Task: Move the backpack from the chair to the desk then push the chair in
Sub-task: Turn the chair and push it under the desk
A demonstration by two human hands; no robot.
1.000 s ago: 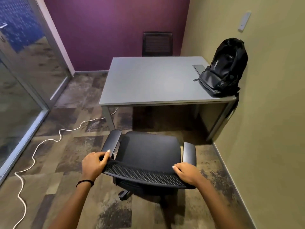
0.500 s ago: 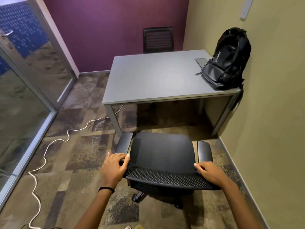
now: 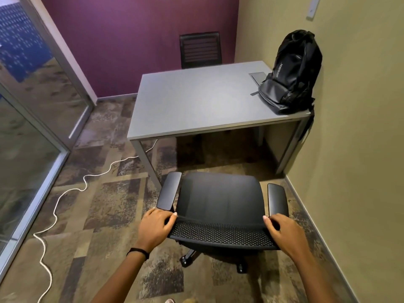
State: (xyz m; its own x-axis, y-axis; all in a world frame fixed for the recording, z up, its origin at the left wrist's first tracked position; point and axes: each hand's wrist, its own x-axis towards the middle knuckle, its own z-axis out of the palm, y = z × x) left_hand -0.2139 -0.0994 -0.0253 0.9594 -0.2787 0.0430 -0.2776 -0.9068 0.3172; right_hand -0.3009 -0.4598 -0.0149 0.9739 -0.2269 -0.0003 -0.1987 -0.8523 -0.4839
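Observation:
A black backpack (image 3: 291, 73) stands upright on the grey desk (image 3: 196, 103), at its right end, leaning against the olive wall. The black office chair (image 3: 218, 200) faces the desk, its seat just short of the desk's front edge. My left hand (image 3: 155, 228) grips the left end of the mesh backrest top. My right hand (image 3: 284, 230) grips the right end of the same backrest. Both armrests show in front of my hands.
A white cable (image 3: 54, 206) snakes over the carpet at the left. Glass partition (image 3: 28, 119) lines the left side. A second dark chair (image 3: 201, 50) stands behind the desk against the purple wall. The olive wall (image 3: 354, 149) runs close on the right.
The chair has rolled to the right and lined up with the desk's opening, with both hands still on its backrest. My view has shifted along with it.

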